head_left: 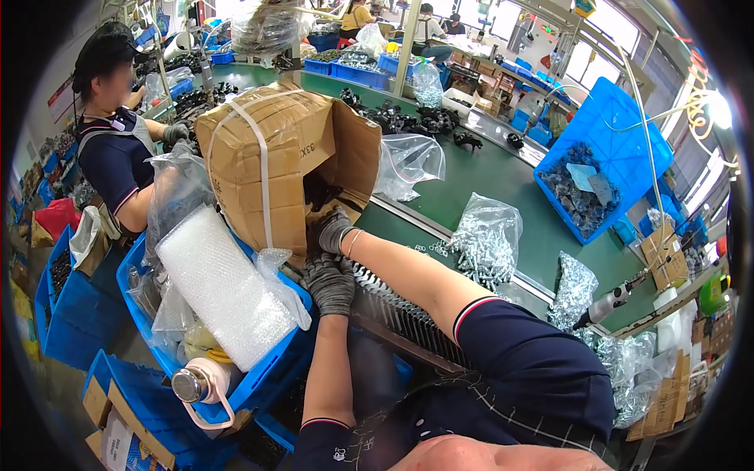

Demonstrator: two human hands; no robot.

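A large brown cardboard box [294, 125] with a white strap lies tipped on its side, its opening toward my arms. Dark parts [320, 191] show inside. At the lower edge of that opening, my right hand [336, 233] in a grey glove has its fingers curled on the cardboard; the fingertips are partly hidden. My left hand [328, 284], also gloved, is just below, closed against the box's bottom edge. Beneath my right forearm runs a row of dark metal pieces [404, 310].
A blue crate [294, 341] with bubble wrap [228, 286] and a bottle [203, 382] stands at left. A co-worker [110, 133] works beyond it. Bagged bolts [487, 239], a tilted blue bin [609, 157] and black parts [408, 118] lie on the green conveyor [503, 165]. A power screwdriver [609, 304] is right.
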